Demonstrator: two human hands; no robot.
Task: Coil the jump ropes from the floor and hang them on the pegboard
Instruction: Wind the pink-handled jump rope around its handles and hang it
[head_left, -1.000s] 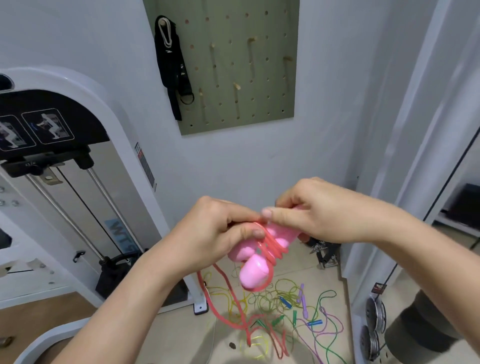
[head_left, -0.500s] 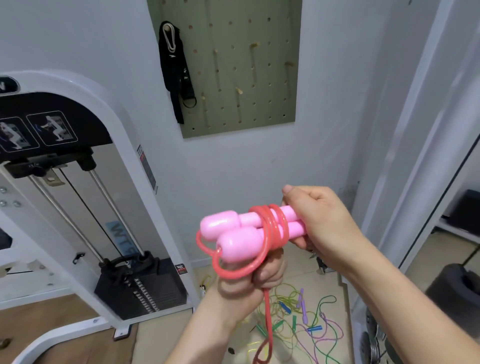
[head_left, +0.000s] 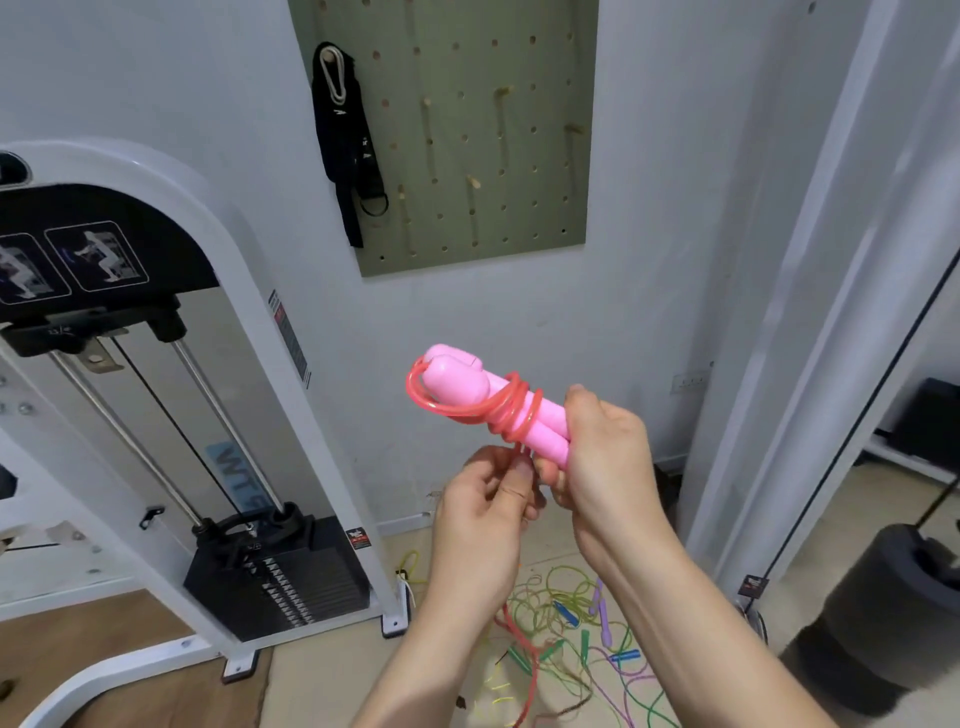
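Observation:
My right hand (head_left: 605, 457) grips the lower ends of two pink jump-rope handles (head_left: 462, 382) held side by side, pointing up and left. Several turns of the red cord (head_left: 511, 415) are wound around the handles. Just below, my left hand (head_left: 483, 514) pinches the loose red cord, which trails down behind my forearm to the floor. A tangle of green, yellow and purple jump ropes (head_left: 576, 629) lies on the floor beneath my arms. The olive green pegboard (head_left: 467, 130) hangs on the wall above, with several wooden pegs.
A black strap (head_left: 345, 140) hangs at the pegboard's left edge. A white cable weight machine (head_left: 171, 364) with a black weight stack (head_left: 280, 577) stands at the left. A white frame upright (head_left: 810, 312) and a dark round weight (head_left: 893, 613) are at the right.
The handles have tilted from pointing left to pointing up and left. My left hand slid down off the handles and now pinches the cord below them. The camera moved nearer the wall.

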